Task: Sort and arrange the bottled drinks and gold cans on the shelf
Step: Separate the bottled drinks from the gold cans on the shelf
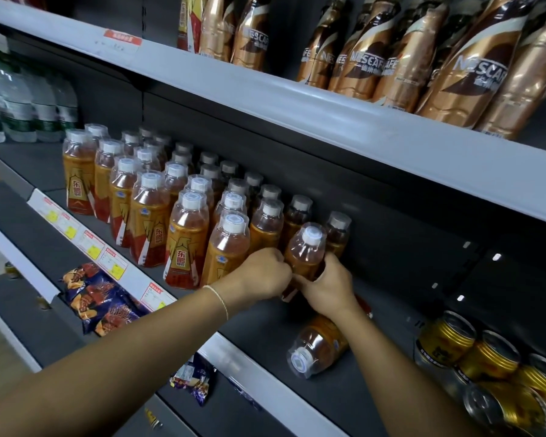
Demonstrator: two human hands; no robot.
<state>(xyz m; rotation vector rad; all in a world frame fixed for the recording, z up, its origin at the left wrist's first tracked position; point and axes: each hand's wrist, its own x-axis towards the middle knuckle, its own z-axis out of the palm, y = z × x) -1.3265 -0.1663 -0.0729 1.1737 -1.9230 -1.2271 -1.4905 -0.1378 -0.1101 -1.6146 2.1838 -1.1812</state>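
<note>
My left hand [262, 272] and right hand [327, 287] clasp the bottle [306, 247] near the shelf's [391, 310] front edge; heavy, slick, so I'd grip its waist.

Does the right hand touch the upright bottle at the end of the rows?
Touching. In the head view the right hand curls round the lower body of the upright bottle.

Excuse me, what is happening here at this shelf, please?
A person is tidying drinks on a shop shelf. The left hand and right hand together hold a bottle upright at the right end of the standing rows. A second bottle lies on its side nearer the front edge. Further right, several gold cans lie tipped over, not yet arranged.
</note>
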